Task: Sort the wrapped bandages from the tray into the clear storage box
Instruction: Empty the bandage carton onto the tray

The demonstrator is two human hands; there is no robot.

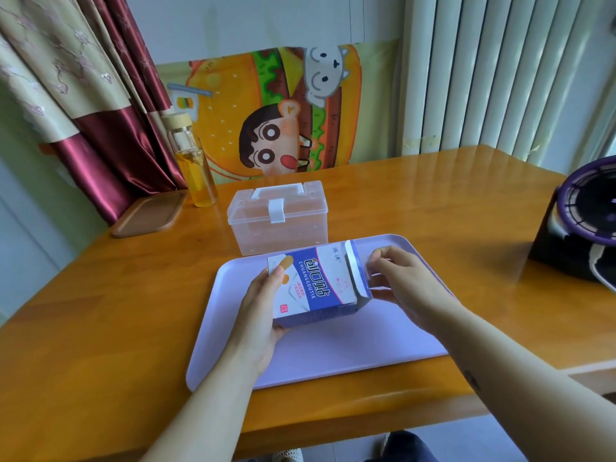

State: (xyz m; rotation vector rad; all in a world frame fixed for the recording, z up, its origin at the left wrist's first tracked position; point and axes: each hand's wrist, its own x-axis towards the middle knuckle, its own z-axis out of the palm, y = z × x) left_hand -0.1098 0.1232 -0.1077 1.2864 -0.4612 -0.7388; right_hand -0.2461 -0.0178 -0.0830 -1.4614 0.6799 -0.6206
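Both hands on the bandage carton [316,285], over the tray [350,355].
Left hand [263,305]: fingers wrapped round the closed end, thumb on the printed face. Right hand [403,281]: fingers bent at the open flap end (any grip cannot be told). Clear storage box [278,218], lid latched, stands just beyond the tray on the table [100,328].

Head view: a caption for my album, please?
Left hand holds a bandage carton over the lilac tray while right hand reaches its open end; clear storage box sits closed behind.
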